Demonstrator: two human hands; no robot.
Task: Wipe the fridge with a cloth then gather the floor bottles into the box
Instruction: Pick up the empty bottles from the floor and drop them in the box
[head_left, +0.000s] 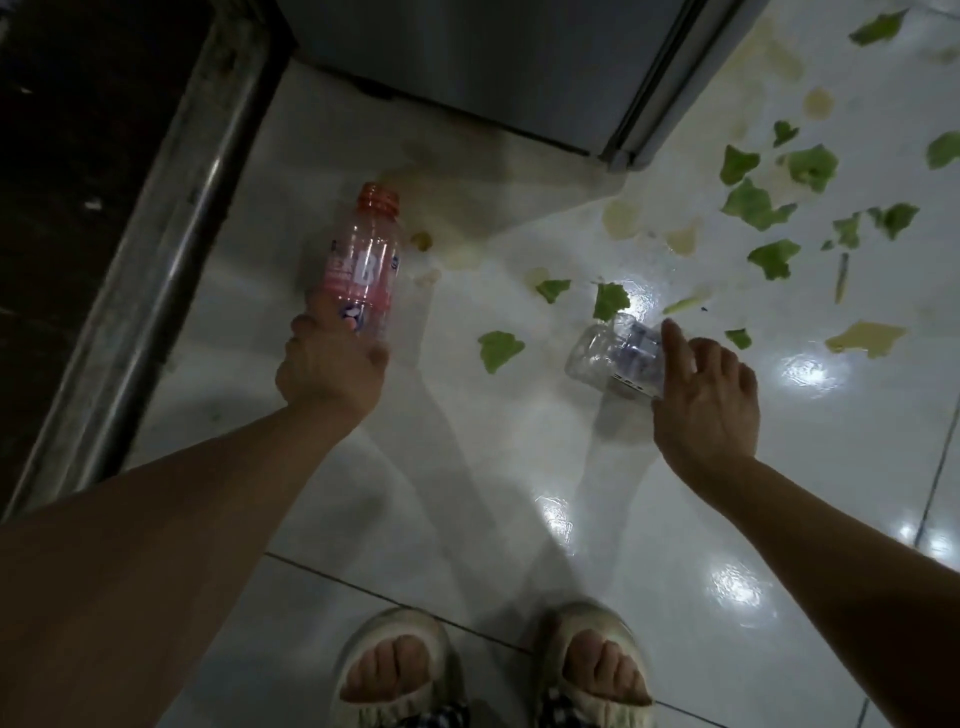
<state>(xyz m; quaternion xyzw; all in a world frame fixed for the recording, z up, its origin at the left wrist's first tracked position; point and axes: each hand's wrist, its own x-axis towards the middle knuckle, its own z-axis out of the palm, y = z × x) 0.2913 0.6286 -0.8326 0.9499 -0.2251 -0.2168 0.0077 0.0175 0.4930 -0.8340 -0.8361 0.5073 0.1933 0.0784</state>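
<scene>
My left hand grips the base of a pink transparent bottle, uncapped, its orange neck pointing away from me above the white tiled floor. A clear plastic bottle with a purple label lies on its side on the floor. My right hand reaches onto it from the right with fingers spread and fairly straight, the forefinger laid over its far side. The grey fridge stands at the top of the view. No cloth and no box are in view.
Green leaf scraps and pale peel pieces litter the tiles to the right. A metal door sill runs along the left, dark floor beyond it. My feet in pale slippers stand at the bottom.
</scene>
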